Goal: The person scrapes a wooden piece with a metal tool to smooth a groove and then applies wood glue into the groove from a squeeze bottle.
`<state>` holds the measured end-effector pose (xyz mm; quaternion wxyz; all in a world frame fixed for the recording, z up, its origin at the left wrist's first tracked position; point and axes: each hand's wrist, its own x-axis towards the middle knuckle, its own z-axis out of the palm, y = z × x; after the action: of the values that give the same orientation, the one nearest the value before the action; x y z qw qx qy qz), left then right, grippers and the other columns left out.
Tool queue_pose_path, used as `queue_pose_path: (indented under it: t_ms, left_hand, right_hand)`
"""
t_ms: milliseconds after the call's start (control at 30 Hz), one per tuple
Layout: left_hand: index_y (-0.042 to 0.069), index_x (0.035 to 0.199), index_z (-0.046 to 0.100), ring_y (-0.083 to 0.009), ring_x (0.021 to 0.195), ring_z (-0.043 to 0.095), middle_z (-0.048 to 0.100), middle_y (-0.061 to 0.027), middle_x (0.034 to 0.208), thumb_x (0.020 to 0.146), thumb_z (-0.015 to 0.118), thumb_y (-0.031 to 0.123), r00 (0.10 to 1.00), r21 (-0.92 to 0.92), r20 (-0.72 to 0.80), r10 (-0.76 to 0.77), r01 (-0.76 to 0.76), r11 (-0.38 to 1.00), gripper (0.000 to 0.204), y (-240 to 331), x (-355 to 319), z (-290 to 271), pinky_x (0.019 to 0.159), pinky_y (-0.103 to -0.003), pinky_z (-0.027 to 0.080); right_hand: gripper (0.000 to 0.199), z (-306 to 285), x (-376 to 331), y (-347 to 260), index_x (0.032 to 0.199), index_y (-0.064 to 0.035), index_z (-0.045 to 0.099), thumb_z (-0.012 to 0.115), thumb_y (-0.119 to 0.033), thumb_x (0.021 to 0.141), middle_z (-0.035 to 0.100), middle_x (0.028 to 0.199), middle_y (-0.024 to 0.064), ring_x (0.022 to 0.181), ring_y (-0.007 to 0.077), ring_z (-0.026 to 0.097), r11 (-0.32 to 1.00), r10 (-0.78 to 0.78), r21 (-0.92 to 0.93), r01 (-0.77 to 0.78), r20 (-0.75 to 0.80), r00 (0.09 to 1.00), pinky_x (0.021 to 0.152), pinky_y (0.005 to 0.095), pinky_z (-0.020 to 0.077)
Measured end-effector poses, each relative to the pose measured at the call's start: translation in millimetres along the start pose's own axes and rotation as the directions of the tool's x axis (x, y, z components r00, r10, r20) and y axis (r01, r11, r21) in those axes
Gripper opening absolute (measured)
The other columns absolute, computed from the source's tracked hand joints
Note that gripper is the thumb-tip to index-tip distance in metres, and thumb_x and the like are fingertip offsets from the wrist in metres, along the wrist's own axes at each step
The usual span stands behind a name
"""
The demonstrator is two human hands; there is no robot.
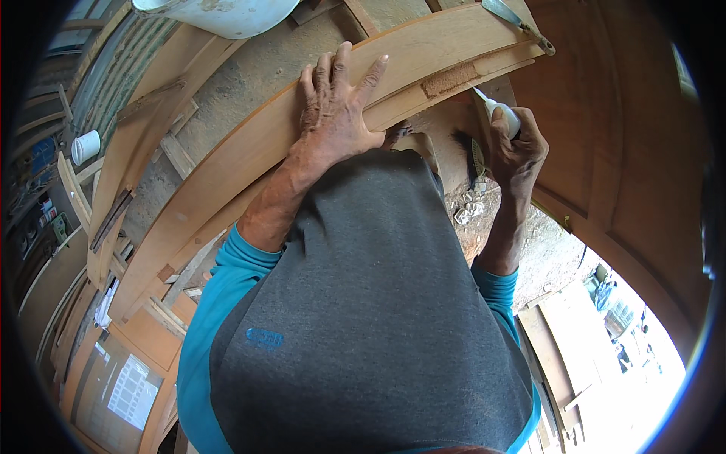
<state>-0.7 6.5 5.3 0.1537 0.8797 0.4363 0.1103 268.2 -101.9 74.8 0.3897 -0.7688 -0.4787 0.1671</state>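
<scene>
Pressing down flat, the left hand is lying on a long wooden plank with its fingers spread out, so its grip is open and it is holding nothing. The plank is running from the lower left up to the upper right, and it is looking bent only because the camera is bending straight edges. The right hand is sitting close to the right end of the plank, and its grip is closed around a small white bottle. The bottle is having a thin pointed tip, and the tip is pointing up and to the left, reaching just to the lower edge of the plank. Near that spot a rough brown patch is showing in a groove of the plank. A metal tool is lying on the top right end of the plank. Below the plank, between the two hands, a dark brush is lying on the dusty ground. The person is wearing a grey apron over blue sleeves, and this is filling the middle of the view. A white bucket is standing at the top edge, well apart from the hands. A small white cup is sitting far over on the left, near more wooden boards. A big wooden door panel is standing on the right side.
</scene>
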Motion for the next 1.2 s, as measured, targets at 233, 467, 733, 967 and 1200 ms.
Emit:
queue_pose_path:
  t_ms: [233,467,733,967,1200]
  left_hand:
    - [0.032,0.174,0.041,-0.0511,0.156,0.028,0.028,-0.0287,0.171,0.062,0.093,0.05,1.0,-0.01,0.0,0.002,-0.002,1.0,0.124,0,0,0,0.127,-0.071,0.021]
    - [0.033,0.174,0.04,-0.0515,0.156,0.028,0.027,-0.0291,0.172,0.061,0.093,0.048,1.0,-0.016,0.027,-0.006,0.006,1.0,0.126,-1,0,0,0.128,-0.071,0.019]
    - [0.033,0.174,0.04,-0.0516,0.156,0.028,0.026,-0.0292,0.172,0.061,0.093,0.047,1.0,-0.019,0.011,-0.006,0.006,1.0,0.126,0,0,1,0.127,-0.072,0.02]
    - [0.033,0.174,0.04,-0.0509,0.155,0.03,0.028,-0.029,0.171,0.061,0.094,0.049,1.0,-0.016,0.001,0.009,-0.009,1.0,0.127,-1,-1,1,0.126,-0.071,0.022]
    - [0.033,0.175,0.038,-0.0509,0.155,0.03,0.028,-0.0292,0.171,0.061,0.095,0.05,1.0,-0.025,-0.002,0.016,-0.016,1.0,0.128,-3,-1,2,0.126,-0.071,0.022]
  right_hand:
    - [0.017,0,8,15,0.098,-0.001,0.074,0.078,-0.017,0.102,0.068,0.074,0.0093,0.07,0.0107,0.064,0.997,-0.035,-0.069,0.032,-0.047,0.998,0.067,0.0311,0.0556]
    - [0.018,-1,8,11,0.097,-0.0013,0.074,0.078,-0.018,0.102,0.069,0.073,0.0096,0.069,0.0115,0.065,0.995,-0.049,-0.089,0.044,-0.05,0.998,0.066,0.0316,0.0557]
    - [0.017,0,-2,-2,0.096,-0.0005,0.075,0.08,-0.016,0.101,0.072,0.075,0.0111,0.069,0.0128,0.07,0.996,-0.075,-0.054,0.076,0.018,0.997,0.064,0.0319,0.0562]
    - [0.017,2,-2,-4,0.097,0.0,0.075,0.079,-0.016,0.102,0.073,0.076,0.011,0.069,0.0142,0.071,0.995,-0.078,-0.065,0.079,0.022,0.997,0.065,0.0318,0.0563]
    - [0.016,1,2,0,0.1,-0.0005,0.076,0.078,-0.016,0.103,0.072,0.076,0.0101,0.068,0.0122,0.068,0.99,-0.112,-0.088,0.112,0.004,0.994,0.065,0.0308,0.056]
